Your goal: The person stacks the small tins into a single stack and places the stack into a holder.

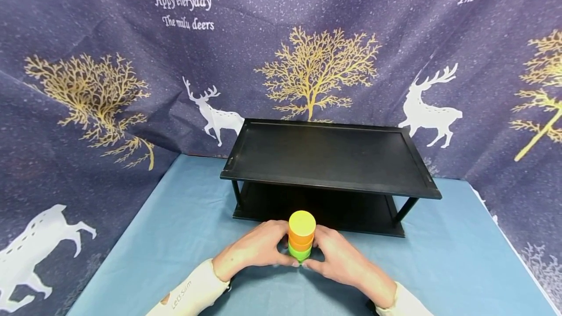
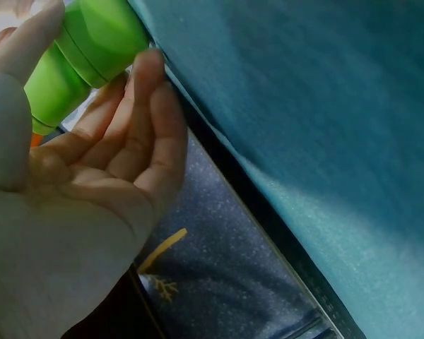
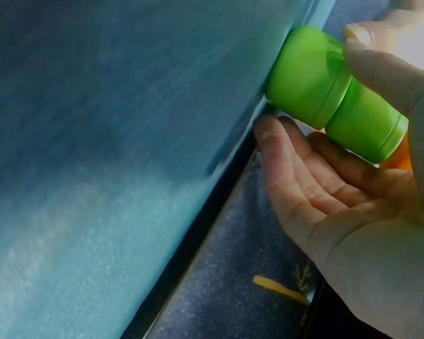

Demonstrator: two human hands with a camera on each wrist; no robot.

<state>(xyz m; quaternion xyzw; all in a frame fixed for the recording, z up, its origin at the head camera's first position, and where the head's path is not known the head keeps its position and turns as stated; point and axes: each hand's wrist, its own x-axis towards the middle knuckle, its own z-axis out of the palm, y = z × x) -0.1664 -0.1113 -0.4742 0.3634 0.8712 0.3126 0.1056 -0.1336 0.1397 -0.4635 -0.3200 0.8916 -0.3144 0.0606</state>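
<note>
A stack of round plastic cups (image 1: 301,230) stands upright on the blue cloth, yellow on top, orange in the middle, green at the bottom. My left hand (image 1: 259,247) curls round its left side, thumb in front and fingers behind. From the right, my right hand (image 1: 343,260) curls round it in the same way, the thumb tips nearly meeting low at the front. In the left wrist view the green part (image 2: 102,39) lies between thumb and fingers. The right wrist view shows the green part (image 3: 307,78) with the thumb across it and the fingertips near the cloth.
Right behind the stack stands a black two-tier shelf (image 1: 325,157), its lower board (image 1: 285,201) close to the hands. Blue cloth (image 1: 184,204) covers the table. A dark curtain (image 1: 246,52) with deer and gold trees hangs at the back and sides.
</note>
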